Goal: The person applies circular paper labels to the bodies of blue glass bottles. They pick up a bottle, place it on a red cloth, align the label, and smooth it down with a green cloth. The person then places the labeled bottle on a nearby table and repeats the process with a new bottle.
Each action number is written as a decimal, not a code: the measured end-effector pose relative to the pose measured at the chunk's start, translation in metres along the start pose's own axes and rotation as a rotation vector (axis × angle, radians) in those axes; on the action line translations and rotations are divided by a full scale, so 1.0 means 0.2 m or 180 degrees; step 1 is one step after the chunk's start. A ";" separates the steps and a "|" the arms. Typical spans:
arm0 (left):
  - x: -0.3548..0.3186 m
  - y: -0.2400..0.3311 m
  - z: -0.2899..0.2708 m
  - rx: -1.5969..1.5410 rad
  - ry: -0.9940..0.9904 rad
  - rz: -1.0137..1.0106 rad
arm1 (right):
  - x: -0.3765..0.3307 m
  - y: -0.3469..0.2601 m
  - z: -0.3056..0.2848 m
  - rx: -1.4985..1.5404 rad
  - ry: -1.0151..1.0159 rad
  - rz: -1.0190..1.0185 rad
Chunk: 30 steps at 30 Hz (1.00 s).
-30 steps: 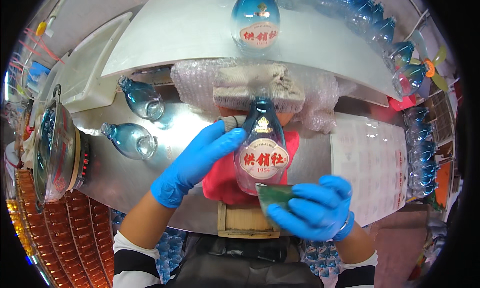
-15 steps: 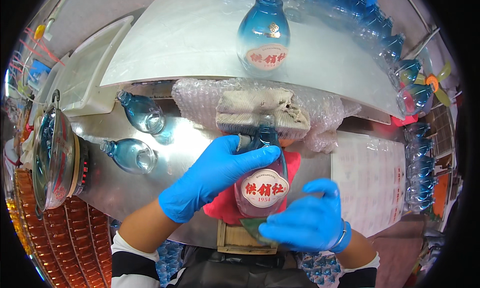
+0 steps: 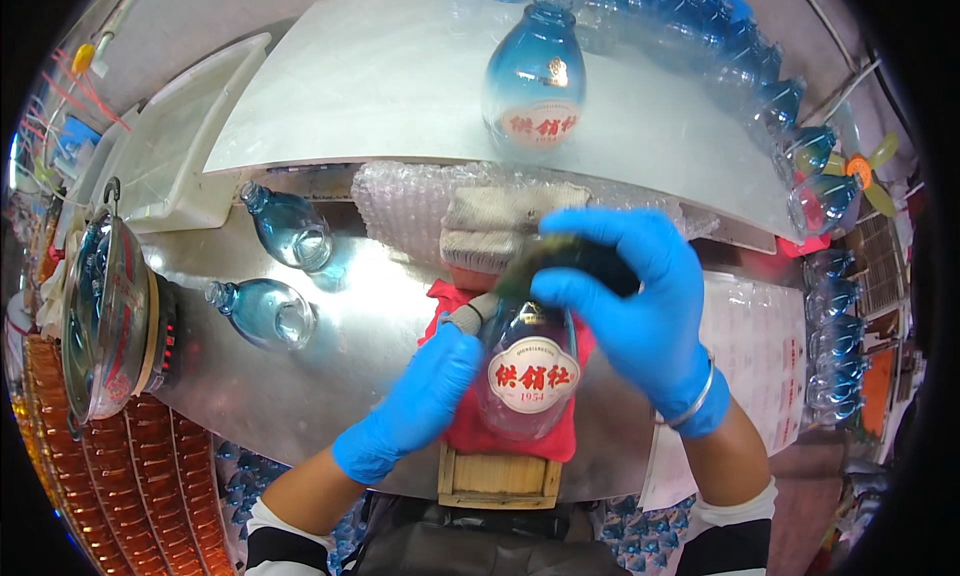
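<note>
Bottle (image 3: 527, 376), blue glass with a round red-and-white label, stands at the lower centre of the frame on a red cloth (image 3: 470, 431) spread over a small wooden block (image 3: 498, 479) at the near edge of the metal desk (image 3: 380, 306). The left hand (image 3: 420, 401), in a blue glove, has its grip closed around the bottle's left flank; the right hand (image 3: 625, 311), also gloved, is clamped over the neck with a dark cap or pad (image 3: 575, 261) pressed under its fingers. The likeliest trouble is a slip: smooth glass against smooth gloves, on a soft cloth over a narrow block, could let the bottle twist or tip toward the desk's front edge if the top hand bears down off-centre. Two more blue bottles (image 3: 275, 271) lie on their sides at the left, free to roll if jostled. A folded towel (image 3: 500, 231) on bubble wrap (image 3: 400, 201) sits just behind, and another labelled bottle (image 3: 535, 86) stands on the white board (image 3: 380, 86) above.
</note>
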State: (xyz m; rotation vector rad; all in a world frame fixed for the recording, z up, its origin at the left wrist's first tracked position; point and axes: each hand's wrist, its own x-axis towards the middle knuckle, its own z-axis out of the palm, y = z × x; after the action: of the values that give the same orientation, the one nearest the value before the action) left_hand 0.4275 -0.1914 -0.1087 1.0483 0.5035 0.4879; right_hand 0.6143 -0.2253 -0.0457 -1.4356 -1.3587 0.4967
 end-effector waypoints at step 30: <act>-0.01 -0.09 -0.04 0.0144 -0.0111 0.0226 | -0.45 0.13 0.09 0.2473 0.0090 0.2544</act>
State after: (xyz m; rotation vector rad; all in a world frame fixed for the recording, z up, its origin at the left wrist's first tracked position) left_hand 0.4231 -0.1945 -0.1287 1.1191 0.4494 0.5221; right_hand 0.5874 -0.2939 -0.1057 -1.2402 -0.3967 1.3385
